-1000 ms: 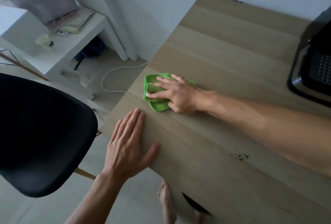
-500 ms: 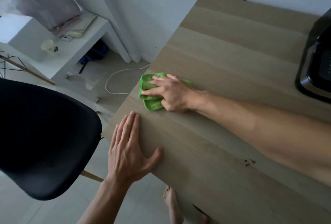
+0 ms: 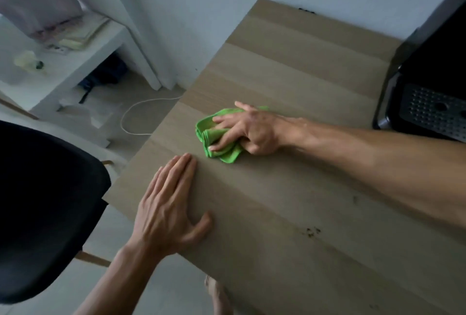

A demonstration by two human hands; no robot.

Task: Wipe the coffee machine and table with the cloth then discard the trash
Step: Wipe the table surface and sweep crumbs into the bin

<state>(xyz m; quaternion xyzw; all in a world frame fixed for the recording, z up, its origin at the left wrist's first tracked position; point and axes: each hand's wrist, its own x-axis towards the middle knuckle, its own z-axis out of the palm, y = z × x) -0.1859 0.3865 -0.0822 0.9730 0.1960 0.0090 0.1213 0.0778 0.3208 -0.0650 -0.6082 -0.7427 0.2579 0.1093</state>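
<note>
A crumpled green cloth (image 3: 219, 145) lies on the light wooden table (image 3: 290, 70), near its left edge. My right hand (image 3: 248, 129) presses down on the cloth with fingers spread over it and partly curled into its folds. My left hand (image 3: 166, 203) rests flat on the table's near left corner, fingers together, holding nothing. The black coffee machine (image 3: 433, 92) with a perforated metal drip tray stands at the table's right side, cut off by the frame. A few dark crumbs (image 3: 311, 232) lie on the table below my right forearm.
A black chair (image 3: 42, 203) stands left of the table, close to its corner. A white side table (image 3: 63, 62) with small items is at the back left. A white cable (image 3: 141, 113) loops on the floor. My bare foot (image 3: 218, 294) shows under the table edge.
My right hand has slid the cloth away from the table's left edge, toward the middle, and bunched it more. My left hand stays flat at the corner.
</note>
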